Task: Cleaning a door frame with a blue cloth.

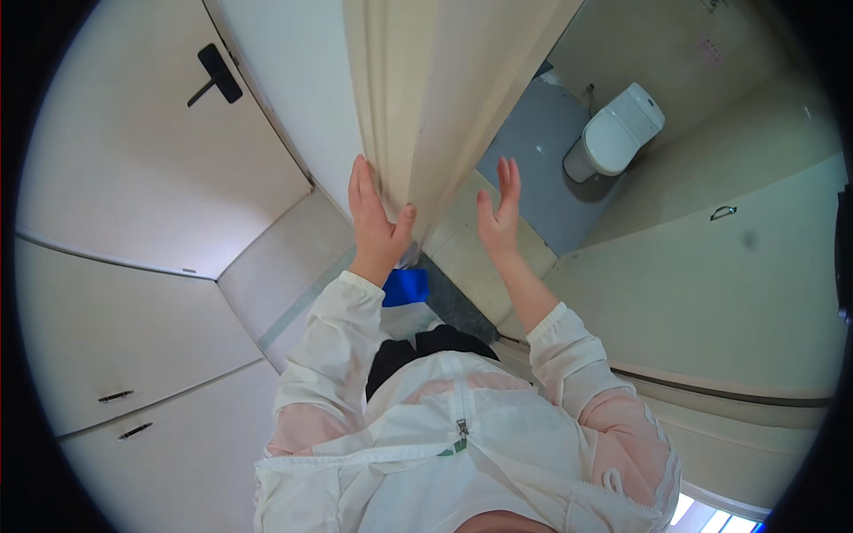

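My left hand (380,223) is raised upright beside the cream door frame (443,100), fingers pointing up and thumb apart, holding nothing; whether it touches the frame I cannot tell. To the right of the frame, my right hand (500,213) is lifted in front of the bathroom doorway, its thumb and fingers spread with nothing between them. Both palms face roughly inward. A blue object (406,286) lies low between my forearms, partly hidden by my left wrist. Past my right hand stands a white toilet (614,136) with its lid down, on a grey-blue floor (533,133).
At the left is a shut white door with a black lever handle (220,73). Cabinet doors with dark pulls (135,432) are at the lower left. A pale door with a metal handle (723,213) spans the right side. A raised threshold (486,246) borders the bathroom floor.
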### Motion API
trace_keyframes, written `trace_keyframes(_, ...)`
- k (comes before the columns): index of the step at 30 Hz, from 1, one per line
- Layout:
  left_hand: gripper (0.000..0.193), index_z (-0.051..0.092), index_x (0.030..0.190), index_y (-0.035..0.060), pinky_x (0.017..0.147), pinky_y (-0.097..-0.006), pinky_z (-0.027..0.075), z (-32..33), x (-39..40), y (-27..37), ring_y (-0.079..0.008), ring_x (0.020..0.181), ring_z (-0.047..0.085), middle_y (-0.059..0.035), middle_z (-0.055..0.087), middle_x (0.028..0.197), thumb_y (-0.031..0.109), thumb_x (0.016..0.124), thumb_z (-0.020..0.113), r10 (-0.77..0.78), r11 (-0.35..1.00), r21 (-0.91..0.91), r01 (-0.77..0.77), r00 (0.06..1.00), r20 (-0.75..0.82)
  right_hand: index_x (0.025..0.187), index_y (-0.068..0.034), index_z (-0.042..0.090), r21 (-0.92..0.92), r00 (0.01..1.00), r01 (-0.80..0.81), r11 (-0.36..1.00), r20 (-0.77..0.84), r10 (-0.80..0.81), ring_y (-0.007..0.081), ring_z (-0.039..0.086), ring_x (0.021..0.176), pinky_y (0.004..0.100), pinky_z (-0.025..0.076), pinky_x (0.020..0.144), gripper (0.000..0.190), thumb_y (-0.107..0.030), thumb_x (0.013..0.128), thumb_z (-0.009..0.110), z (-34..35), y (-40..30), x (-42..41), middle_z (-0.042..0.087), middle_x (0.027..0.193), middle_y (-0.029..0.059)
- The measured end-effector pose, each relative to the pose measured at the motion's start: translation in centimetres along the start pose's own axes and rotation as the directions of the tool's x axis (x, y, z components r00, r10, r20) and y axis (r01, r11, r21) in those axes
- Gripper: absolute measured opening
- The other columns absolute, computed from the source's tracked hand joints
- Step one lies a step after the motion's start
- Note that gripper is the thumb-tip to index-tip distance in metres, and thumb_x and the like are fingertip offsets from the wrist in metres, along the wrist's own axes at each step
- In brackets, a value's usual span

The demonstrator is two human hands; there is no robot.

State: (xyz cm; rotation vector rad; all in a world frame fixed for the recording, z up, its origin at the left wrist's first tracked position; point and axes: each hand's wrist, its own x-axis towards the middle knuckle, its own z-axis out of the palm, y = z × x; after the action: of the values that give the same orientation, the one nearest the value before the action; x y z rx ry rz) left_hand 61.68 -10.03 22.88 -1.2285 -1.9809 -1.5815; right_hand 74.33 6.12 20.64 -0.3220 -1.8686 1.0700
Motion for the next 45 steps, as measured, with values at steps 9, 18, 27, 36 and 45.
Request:
trace_keyframes(9,0.063,0.034,0.136,-0.0040,0.104,-0.0502,0.031,-0.4,-13.6,-11.4,-0.0466,0.127,0.033,-0.0322,0.031,0.138,0.024,0.086,0.060,-0.487,0.841,0.268,0.469,0.873,0.000,0.142,-0.003,0.027,-0.249,0.654,-0.672,0.697,0.243,0.717,0.0277,0.058,0.109,0.0360,0.046,0.090,0.063,-0.021,0.091,0.059,2.6,8.6,-20.6,0.058,0.117,0.0216)
trace_keyframes(18,0.061,0.043,0.132,0.0045,0.101,-0.0507,0.034,2.5,-34.8,-27.4,-0.0437,0.126,0.036,-0.0284,0.035,0.136,0.029,0.081,0.066,-0.789,0.613,0.541,0.576,0.484,0.378,0.132,-0.001,0.043,-0.697,0.330,-0.571,0.433,0.288,0.899,0.0295,0.062,0.100,0.0372,0.049,0.086,0.059,-0.028,0.084,0.066,6.5,27.1,-35.1,0.062,0.110,0.0202)
trace_keyframes(27,0.059,0.048,0.127,0.0053,0.097,-0.0497,0.037,13.6,-53.7,-47.3,-0.0393,0.126,0.038,-0.0223,0.040,0.136,0.027,0.077,0.070,-0.668,0.736,0.598,0.318,0.489,0.562,0.131,-0.006,0.046,-0.825,0.315,-0.126,0.551,0.494,0.811,0.0389,0.052,0.115,0.0434,0.044,0.096,0.062,-0.025,0.077,0.070,14.3,56.4,-48.1,0.053,0.126,0.0222)
trace_keyframes(36,0.054,0.052,0.126,0.0094,0.093,-0.0458,0.040,24.6,-66.3,-55.7,-0.0348,0.117,0.048,-0.0131,0.053,0.123,0.029,0.078,0.068,-0.419,0.907,0.394,0.147,0.368,0.830,0.108,-0.008,0.058,-0.828,0.404,0.106,0.551,0.542,0.737,0.0382,0.056,0.102,0.0453,0.047,0.087,0.043,-0.020,0.069,0.072,18.6,64.1,-55.2,0.057,0.102,0.0169)
trace_keyframes(45,0.024,0.065,0.098,0.0110,0.080,-0.0438,0.048,22.2,-62.6,-53.2,-0.0345,0.091,0.062,-0.0160,0.065,0.091,0.021,0.076,0.061,-0.398,0.867,0.325,0.379,0.132,0.908,0.091,-0.006,0.057,-0.611,0.505,-0.360,0.706,0.508,0.697,0.0386,0.062,0.078,0.0443,0.049,0.068,0.019,-0.012,0.073,0.058,12.9,52.2,-48.1,0.063,0.081,0.0191)
